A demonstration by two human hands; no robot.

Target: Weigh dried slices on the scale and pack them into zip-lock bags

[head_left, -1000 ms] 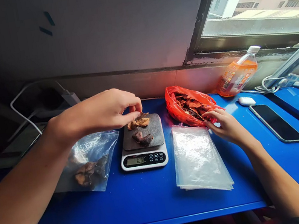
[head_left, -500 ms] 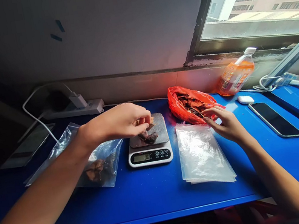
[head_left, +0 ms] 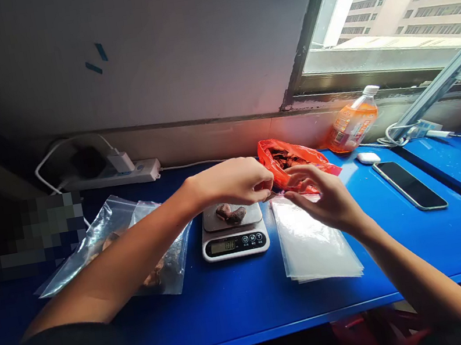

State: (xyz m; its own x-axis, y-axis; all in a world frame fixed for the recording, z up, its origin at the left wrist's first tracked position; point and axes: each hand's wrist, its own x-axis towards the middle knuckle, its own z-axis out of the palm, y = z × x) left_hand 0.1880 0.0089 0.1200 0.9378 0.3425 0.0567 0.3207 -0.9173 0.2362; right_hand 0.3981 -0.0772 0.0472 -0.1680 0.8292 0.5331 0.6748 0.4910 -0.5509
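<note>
My left hand (head_left: 246,180) reaches across the scale with its fingers pinched together. My right hand (head_left: 326,199) meets it fingertip to fingertip in front of the red bag. A thin dried brown piece (head_left: 277,193) spans the gap between the two pinches; its ends are hidden by the fingers. Below my left wrist, a dark curved dried piece (head_left: 232,214) lies on the metal plate of the white digital scale (head_left: 235,248), whose display is lit. The red plastic bag (head_left: 270,157) stands open behind my hands, holding dried brown slices (head_left: 287,158).
A stack of clear plastic bags (head_left: 316,246) lies right of the scale. Left is a clear zip bag (head_left: 171,276) with brown pieces, partly under my forearm. Farther back are a power strip (head_left: 142,171), an orange drink bottle (head_left: 352,122), a white case (head_left: 368,157) and a phone (head_left: 409,185).
My left hand has moved right, from above the scale plate to my right hand. My right hand has come left from the red bag's rim. The view has shifted slightly.
</note>
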